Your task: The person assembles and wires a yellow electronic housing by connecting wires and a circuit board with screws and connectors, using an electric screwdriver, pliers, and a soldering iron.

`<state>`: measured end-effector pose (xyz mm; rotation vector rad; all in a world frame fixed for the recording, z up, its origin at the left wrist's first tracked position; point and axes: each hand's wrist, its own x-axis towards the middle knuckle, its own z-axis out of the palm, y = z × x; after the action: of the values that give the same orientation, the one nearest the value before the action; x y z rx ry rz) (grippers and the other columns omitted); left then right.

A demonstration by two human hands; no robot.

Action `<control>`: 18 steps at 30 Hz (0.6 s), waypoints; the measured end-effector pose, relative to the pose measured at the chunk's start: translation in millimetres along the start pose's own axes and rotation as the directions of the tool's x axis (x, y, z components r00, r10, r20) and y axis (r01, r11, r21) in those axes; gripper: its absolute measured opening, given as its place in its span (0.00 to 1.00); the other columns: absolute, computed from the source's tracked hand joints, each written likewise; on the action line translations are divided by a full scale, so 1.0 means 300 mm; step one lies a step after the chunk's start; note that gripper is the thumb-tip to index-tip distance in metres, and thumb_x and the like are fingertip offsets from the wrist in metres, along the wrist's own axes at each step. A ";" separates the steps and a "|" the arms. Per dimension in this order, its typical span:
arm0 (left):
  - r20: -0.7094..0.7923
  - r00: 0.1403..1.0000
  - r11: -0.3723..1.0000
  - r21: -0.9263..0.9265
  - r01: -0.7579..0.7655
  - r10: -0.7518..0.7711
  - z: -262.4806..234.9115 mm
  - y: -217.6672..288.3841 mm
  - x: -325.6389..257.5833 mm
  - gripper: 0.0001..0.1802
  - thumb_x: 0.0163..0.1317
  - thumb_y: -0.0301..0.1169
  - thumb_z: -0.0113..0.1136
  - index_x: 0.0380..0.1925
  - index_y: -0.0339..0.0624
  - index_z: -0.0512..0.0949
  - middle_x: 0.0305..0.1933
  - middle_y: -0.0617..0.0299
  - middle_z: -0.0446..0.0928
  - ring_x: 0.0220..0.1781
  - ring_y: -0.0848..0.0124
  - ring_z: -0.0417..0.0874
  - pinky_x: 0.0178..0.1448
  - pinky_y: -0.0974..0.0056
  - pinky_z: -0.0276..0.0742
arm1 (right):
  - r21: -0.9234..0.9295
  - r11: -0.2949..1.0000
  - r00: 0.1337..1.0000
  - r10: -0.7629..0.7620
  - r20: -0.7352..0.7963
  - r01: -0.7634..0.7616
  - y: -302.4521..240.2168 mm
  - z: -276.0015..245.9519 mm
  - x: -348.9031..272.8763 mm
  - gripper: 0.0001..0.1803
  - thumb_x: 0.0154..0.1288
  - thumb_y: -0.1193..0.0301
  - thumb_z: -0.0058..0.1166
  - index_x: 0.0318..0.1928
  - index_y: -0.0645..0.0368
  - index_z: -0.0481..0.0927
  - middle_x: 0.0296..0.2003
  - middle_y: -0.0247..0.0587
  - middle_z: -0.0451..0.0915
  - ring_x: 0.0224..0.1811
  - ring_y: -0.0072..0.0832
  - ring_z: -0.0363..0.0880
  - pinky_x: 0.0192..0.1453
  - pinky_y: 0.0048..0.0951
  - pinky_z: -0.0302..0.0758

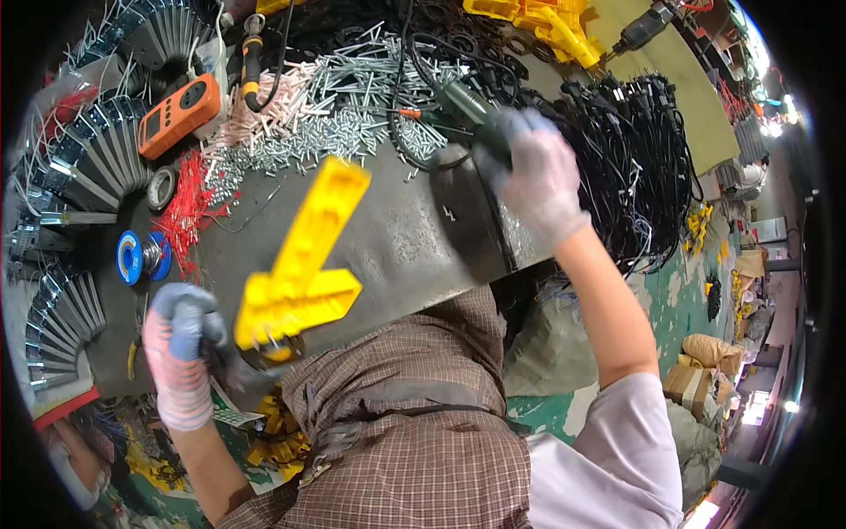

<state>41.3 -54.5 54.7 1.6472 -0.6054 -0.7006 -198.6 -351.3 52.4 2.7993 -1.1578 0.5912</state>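
My left hand [185, 339], in a striped glove with grey fingers, is at the left with its fingers curled. What it holds, if anything, is hidden; a dark blur lies between it and the yellow plastic housing [308, 251]. That housing, slightly blurred, has a long arm and a wider base by the table's near edge, with a dark round part at its lower end. At the right, my gloved right hand [542, 172] is closed round a dark green electric screwdriver [467, 101], held over the metal tabletop [379, 220]. The hand's motion smears its fingers.
Loose screws [352, 97] are heaped at the back. Black cables [630, 150] pile up at the right. An orange socket meter [179, 115], a solder spool [141, 256], red wires [183, 207] and stacked metal parts [97, 159] occupy the left. Another person's arm [79, 454] shows lower left.
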 end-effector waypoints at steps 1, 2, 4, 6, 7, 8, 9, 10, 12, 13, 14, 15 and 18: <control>0.010 1.000 0.999 0.045 -0.018 0.018 0.017 -0.035 0.017 0.09 0.65 0.36 0.56 0.33 0.42 0.76 0.25 0.69 0.72 0.26 0.81 0.70 0.32 0.74 0.67 | 0.205 0.979 0.989 -0.047 0.137 0.018 -0.015 0.011 -0.032 0.19 0.54 0.61 0.60 0.45 0.53 0.76 0.35 0.47 0.80 0.38 0.44 0.81 0.43 0.40 0.78; 0.030 0.999 0.995 0.089 -0.037 0.034 0.041 -0.078 0.034 0.08 0.66 0.35 0.55 0.33 0.43 0.76 0.24 0.70 0.71 0.24 0.82 0.69 0.30 0.74 0.66 | 0.290 0.955 0.932 -0.047 0.360 -0.064 -0.035 0.006 -0.082 0.18 0.56 0.59 0.59 0.44 0.54 0.75 0.30 0.46 0.80 0.36 0.44 0.81 0.41 0.40 0.78; -0.112 0.987 0.978 0.187 -0.095 0.117 0.105 -0.179 0.067 0.09 0.69 0.35 0.51 0.34 0.42 0.76 0.26 0.68 0.73 0.29 0.80 0.72 0.35 0.72 0.69 | 0.266 0.962 0.854 -0.084 0.514 -0.066 -0.090 0.053 -0.154 0.18 0.58 0.57 0.58 0.43 0.56 0.75 0.30 0.46 0.80 0.36 0.44 0.81 0.41 0.41 0.77; -0.253 0.945 0.977 0.095 -0.189 0.207 0.173 -0.233 0.102 0.11 0.70 0.35 0.50 0.36 0.40 0.76 0.27 0.66 0.75 0.32 0.78 0.74 0.39 0.70 0.71 | 0.303 0.952 0.952 -0.057 0.300 -0.038 -0.120 0.113 -0.169 0.16 0.60 0.59 0.56 0.43 0.55 0.76 0.30 0.46 0.79 0.34 0.44 0.79 0.40 0.42 0.76; -0.300 0.924 0.970 0.128 -0.205 0.235 0.214 -0.231 0.120 0.11 0.70 0.36 0.50 0.36 0.39 0.76 0.27 0.66 0.75 0.32 0.78 0.74 0.40 0.70 0.72 | 0.307 0.951 0.953 -0.058 0.297 -0.038 -0.135 0.150 -0.162 0.16 0.60 0.59 0.56 0.43 0.55 0.76 0.30 0.46 0.79 0.34 0.44 0.79 0.40 0.42 0.76; -0.344 0.902 0.963 0.158 -0.219 0.261 0.248 -0.233 0.140 0.12 0.70 0.36 0.50 0.37 0.38 0.76 0.28 0.65 0.75 0.33 0.77 0.75 0.41 0.69 0.72 | 0.308 0.951 0.984 -0.064 0.165 0.010 -0.146 0.191 -0.144 0.14 0.60 0.61 0.56 0.42 0.55 0.76 0.30 0.46 0.78 0.34 0.44 0.78 0.40 0.42 0.76; -0.319 0.908 0.960 0.158 -0.233 0.272 0.254 -0.242 0.153 0.14 0.70 0.36 0.49 0.38 0.35 0.76 0.32 0.62 0.77 0.34 0.77 0.75 0.44 0.68 0.72 | 0.302 0.952 0.997 -0.069 0.032 0.057 -0.153 0.216 -0.124 0.12 0.59 0.63 0.56 0.41 0.54 0.77 0.30 0.45 0.77 0.34 0.44 0.78 0.39 0.43 0.75; -0.318 0.909 0.960 0.159 -0.231 0.271 0.255 -0.239 0.173 0.14 0.70 0.36 0.49 0.38 0.35 0.76 0.32 0.62 0.77 0.34 0.77 0.75 0.44 0.68 0.72 | 0.303 0.951 0.997 -0.068 0.034 0.055 -0.157 0.228 -0.103 0.12 0.59 0.63 0.56 0.41 0.54 0.77 0.30 0.45 0.77 0.34 0.44 0.78 0.39 0.43 0.75; -0.309 0.893 0.942 0.189 -0.278 0.326 0.258 -0.243 0.179 0.12 0.69 0.36 0.51 0.37 0.38 0.77 0.28 0.63 0.77 0.32 0.77 0.75 0.40 0.70 0.72 | 0.315 0.947 0.997 -0.058 -0.044 0.069 -0.166 0.236 -0.091 0.10 0.57 0.67 0.57 0.40 0.54 0.78 0.32 0.45 0.76 0.35 0.44 0.77 0.39 0.42 0.75; -0.308 0.886 0.932 0.217 -0.290 0.348 0.264 -0.233 0.170 0.12 0.69 0.36 0.52 0.37 0.38 0.77 0.28 0.63 0.78 0.31 0.78 0.75 0.39 0.70 0.72 | 0.340 0.935 0.991 -0.067 -0.117 0.104 -0.164 0.235 -0.093 0.10 0.56 0.70 0.57 0.40 0.54 0.79 0.32 0.44 0.76 0.36 0.43 0.77 0.39 0.42 0.75; -0.311 0.889 0.936 0.219 -0.276 0.335 0.261 -0.234 0.176 0.12 0.69 0.36 0.52 0.37 0.38 0.77 0.28 0.63 0.78 0.31 0.78 0.75 0.39 0.70 0.72 | 0.344 0.929 0.984 -0.082 -0.158 0.133 -0.169 0.228 -0.088 0.11 0.56 0.71 0.57 0.42 0.54 0.79 0.34 0.43 0.77 0.37 0.43 0.77 0.40 0.41 0.75; -0.306 0.886 0.928 0.245 -0.281 0.349 0.259 -0.238 0.185 0.12 0.69 0.36 0.52 0.37 0.38 0.77 0.27 0.63 0.78 0.31 0.77 0.75 0.39 0.70 0.72 | 0.353 0.914 0.971 -0.134 -0.200 0.199 -0.170 0.227 -0.081 0.11 0.56 0.71 0.58 0.41 0.54 0.80 0.35 0.43 0.78 0.38 0.43 0.77 0.40 0.40 0.75; -0.312 0.882 0.921 0.283 -0.267 0.352 0.244 -0.252 0.199 0.12 0.68 0.36 0.53 0.36 0.38 0.78 0.27 0.62 0.79 0.30 0.76 0.76 0.38 0.69 0.73 | 0.506 0.812 0.928 -0.109 -0.358 0.291 -0.199 0.223 -0.071 0.10 0.56 0.71 0.58 0.40 0.55 0.81 0.38 0.43 0.79 0.39 0.40 0.78 0.42 0.38 0.75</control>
<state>30.0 -132.9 -36.5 1.7820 -0.6837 -0.0858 -149.2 -307.1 -11.8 3.0363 -0.6855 1.4949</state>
